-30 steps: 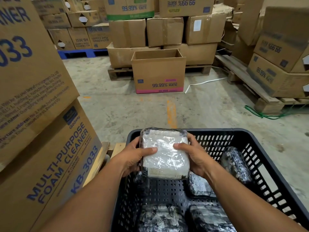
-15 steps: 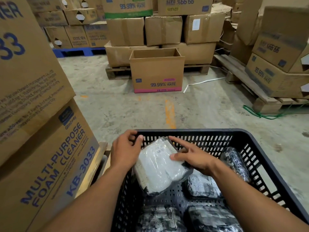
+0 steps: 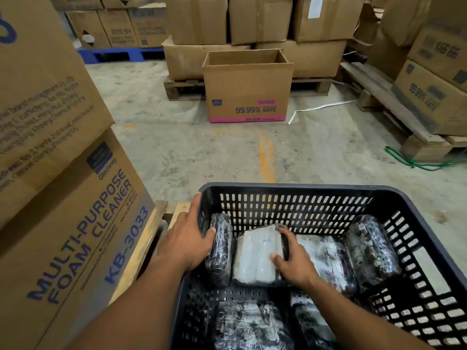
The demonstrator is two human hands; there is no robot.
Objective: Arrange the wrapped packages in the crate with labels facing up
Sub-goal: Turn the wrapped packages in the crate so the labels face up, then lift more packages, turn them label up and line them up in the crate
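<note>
A dark perforated plastic crate (image 3: 290,189) stands in front of me with several film-wrapped packages inside. One package (image 3: 254,253) lies flat near the far wall with its white label up. My right hand (image 3: 294,263) grips its right edge, thumb on top. To its left a black package (image 3: 219,251) stands on its edge against the crate's left wall. My left hand (image 3: 185,245) lies across that wall, fingers spread outside, thumb touching the black package. Another label-up package (image 3: 326,258) and a dark one (image 3: 371,251) sit to the right. Two more (image 3: 250,324) lie nearer me.
Stacked cartons marked foam cleaner (image 3: 75,223) rise close on the left on a wooden pallet (image 3: 141,248). An open carton (image 3: 247,84) stands on the concrete floor ahead. More cartons on pallets (image 3: 404,122) line the back and right. A green strap (image 3: 417,164) lies on the floor.
The white-labelled package has gone from held up above the crate down to lying flat on its floor. My left hand let go of it and moved to the crate's left wall.
</note>
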